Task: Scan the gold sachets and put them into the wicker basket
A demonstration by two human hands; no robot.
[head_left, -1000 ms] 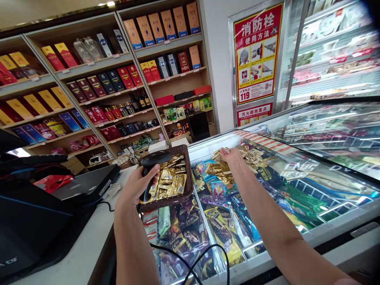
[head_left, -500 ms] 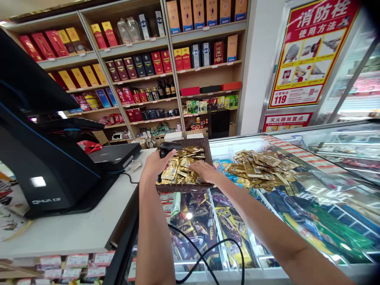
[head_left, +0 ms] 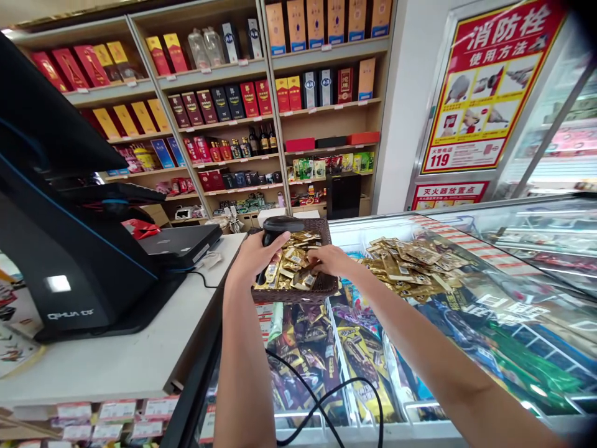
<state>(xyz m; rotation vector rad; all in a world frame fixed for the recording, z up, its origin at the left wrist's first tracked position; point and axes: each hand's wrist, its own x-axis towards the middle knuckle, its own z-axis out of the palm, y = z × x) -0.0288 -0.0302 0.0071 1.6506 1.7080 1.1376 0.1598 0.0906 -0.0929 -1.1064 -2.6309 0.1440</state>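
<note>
My left hand is wrapped round the handle of a black handheld barcode scanner, whose head points right over a brown woven basket. Small gold foil packets lie heaped in the basket. Reaching into its right side, my right hand has its fingers bent and closed on a gold packet; the fingertips are partly hidden among the packets. To the right, a loose pile of similar gold packets rests on the freezer's glass top.
A glass-topped freezer with wrapped ice creams extends below and right. At left, a white counter carries a black checkout terminal. A black cable loops in front. Shelves of boxed bottles line the back.
My right hand has gone from lying spread on the packets to curled fingers, a little further right. The scanner in my left hand has shifted slightly right and up.
</note>
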